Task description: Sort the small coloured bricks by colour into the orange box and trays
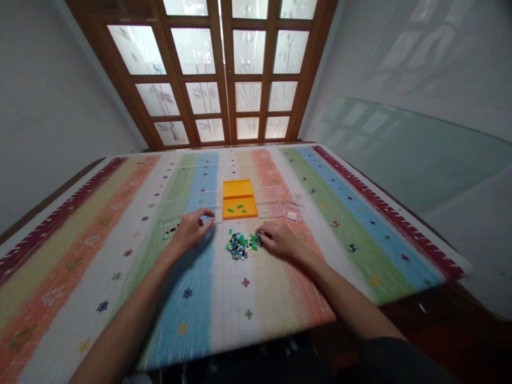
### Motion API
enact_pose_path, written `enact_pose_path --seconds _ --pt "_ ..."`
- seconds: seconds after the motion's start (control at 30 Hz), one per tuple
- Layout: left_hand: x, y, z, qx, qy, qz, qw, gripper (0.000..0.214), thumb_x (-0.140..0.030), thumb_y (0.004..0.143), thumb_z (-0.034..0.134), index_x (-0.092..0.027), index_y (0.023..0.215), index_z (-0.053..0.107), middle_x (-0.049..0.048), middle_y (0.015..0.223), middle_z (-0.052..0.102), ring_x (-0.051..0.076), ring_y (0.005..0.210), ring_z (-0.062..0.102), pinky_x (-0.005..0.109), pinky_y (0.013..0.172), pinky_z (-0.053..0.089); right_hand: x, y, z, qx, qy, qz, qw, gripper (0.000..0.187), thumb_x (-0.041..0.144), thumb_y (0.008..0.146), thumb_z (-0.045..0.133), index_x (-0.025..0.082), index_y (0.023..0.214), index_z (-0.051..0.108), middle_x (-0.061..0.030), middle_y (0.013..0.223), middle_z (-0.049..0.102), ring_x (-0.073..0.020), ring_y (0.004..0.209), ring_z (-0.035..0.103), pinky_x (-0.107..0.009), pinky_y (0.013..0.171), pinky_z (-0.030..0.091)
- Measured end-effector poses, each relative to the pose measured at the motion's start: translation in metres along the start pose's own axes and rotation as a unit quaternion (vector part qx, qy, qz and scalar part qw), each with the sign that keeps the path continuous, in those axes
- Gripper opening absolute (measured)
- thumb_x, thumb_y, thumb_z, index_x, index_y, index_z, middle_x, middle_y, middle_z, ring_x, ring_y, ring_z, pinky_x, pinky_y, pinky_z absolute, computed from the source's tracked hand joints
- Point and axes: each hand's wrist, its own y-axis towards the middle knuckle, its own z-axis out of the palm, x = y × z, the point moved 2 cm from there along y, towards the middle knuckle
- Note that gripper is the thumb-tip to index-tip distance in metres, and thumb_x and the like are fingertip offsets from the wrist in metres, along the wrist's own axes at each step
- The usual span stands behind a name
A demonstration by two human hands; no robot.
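A heap of small mixed toy building bricks (237, 247) lies on the striped tablecloth between my hands, mostly green, blue, white and dark brown. My right hand (277, 237) rests at the heap's right edge, its fingers pinched together over the bricks; whatever they hold is too small to make out. My left hand (192, 228) is at the upper left of the heap, thumb and forefinger closed at the rim of a clear plastic box (218, 215). Any piece between those fingertips cannot be named. Beyond the heap, an open orange case (239, 215) contains a few green bricks (240, 206).
Left of my left hand, a clear box (163, 229) holds some dark brown bricks. To the right of the orange case stand a clear box (269, 209) and a smaller one (299, 216) with white pieces. The tablecloth (248, 298) covers the table; wooden glazed doors (228, 74) stand behind.
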Motion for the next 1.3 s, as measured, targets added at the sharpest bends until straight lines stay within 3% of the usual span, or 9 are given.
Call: enact_pose_path --seconds 0.17,0.3,0.57,0.77,0.9,1.0,1.1,1.3 --pt "0.017 0.013 -0.011 -0.040 0.015 -0.039 0.998 0.017 -0.036 0.084 0.061 -0.021 0.087 0.069 -0.0036 0.056 0.060 0.015 0.052 0.058 0.027 0.060 0.045 -0.001 0.000 0.000 0.002 -0.004 0.000 1.000 0.019 0.017 0.091 0.054 0.017 0.095 0.073 -0.0087 0.089 0.075 -0.0175 0.075 0.065 -0.028 0.068 0.042" --pt "0.026 0.025 -0.011 -0.052 0.042 -0.034 0.997 0.009 -0.031 0.079 0.067 -0.023 0.081 0.069 -0.0038 0.053 0.057 0.017 0.052 0.057 0.031 0.063 0.048 -0.001 -0.001 0.001 0.000 -0.007 -0.002 1.000 0.019 0.017 0.092 0.053 0.018 0.094 0.073 -0.0079 0.088 0.075 -0.0174 0.075 0.064 -0.028 0.069 0.042" --pt "0.030 0.032 -0.002 -0.041 0.080 0.001 0.996 0.012 -0.029 0.078 0.070 -0.022 0.071 0.064 0.0029 0.068 0.066 0.021 0.064 0.060 0.035 0.071 0.050 0.001 0.000 -0.002 0.013 -0.024 -0.007 1.000 0.021 0.017 0.093 0.051 0.017 0.094 0.072 -0.0076 0.088 0.074 -0.0166 0.074 0.063 -0.028 0.068 0.042" --pt "0.031 0.022 -0.017 -0.104 0.050 -0.038 0.993 0.017 -0.031 0.089 0.056 -0.021 0.088 0.069 0.0045 0.083 0.071 0.018 0.063 0.061 0.033 0.069 0.051 0.002 -0.001 -0.002 0.023 -0.029 -0.014 0.999 0.021 0.016 0.093 0.050 0.017 0.094 0.071 -0.0081 0.089 0.073 -0.0162 0.074 0.061 -0.028 0.069 0.040" --pt "0.027 0.011 -0.025 -0.110 0.039 -0.040 0.992 0.021 -0.029 0.089 0.053 -0.020 0.099 0.068 0.0053 0.092 0.072 0.017 0.063 0.061 0.032 0.070 0.052 0.002 -0.001 -0.002 0.025 -0.028 -0.018 0.999 0.020 0.015 0.091 0.051 0.018 0.094 0.071 -0.0071 0.090 0.073 -0.0156 0.073 0.060 -0.027 0.066 0.039" --pt "0.015 0.001 -0.021 -0.078 0.039 -0.012 0.996 0.024 -0.032 0.090 0.053 -0.020 0.105 0.068 0.0034 0.091 0.071 0.013 0.058 0.055 0.030 0.069 0.050 0.002 -0.001 -0.002 0.022 -0.028 -0.015 0.999 0.021 0.015 0.091 0.052 0.018 0.095 0.072 -0.0067 0.088 0.072 -0.0156 0.072 0.060 -0.027 0.066 0.039" --pt "-0.004 -0.009 -0.010 -0.009 0.023 0.041 0.999 0.024 -0.032 0.091 0.053 -0.020 0.106 0.068 0.0027 0.091 0.069 0.012 0.055 0.051 0.028 0.068 0.048 0.003 -0.001 -0.002 0.017 -0.026 -0.011 0.999 0.021 0.016 0.092 0.053 0.018 0.096 0.073 -0.0072 0.089 0.073 -0.0165 0.074 0.061 -0.028 0.067 0.040" --pt "-0.031 -0.024 0.023 0.123 -0.021 0.105 0.987 0.025 -0.032 0.096 0.051 -0.021 0.109 0.069 0.0055 0.099 0.067 0.014 0.067 0.059 0.029 0.073 0.049 0.007 0.000 -0.003 0.012 -0.004 -0.007 1.000 0.021 0.015 0.091 0.056 0.018 0.100 0.074 -0.0072 0.092 0.073 -0.0171 0.080 0.063 -0.028 0.071 0.043"
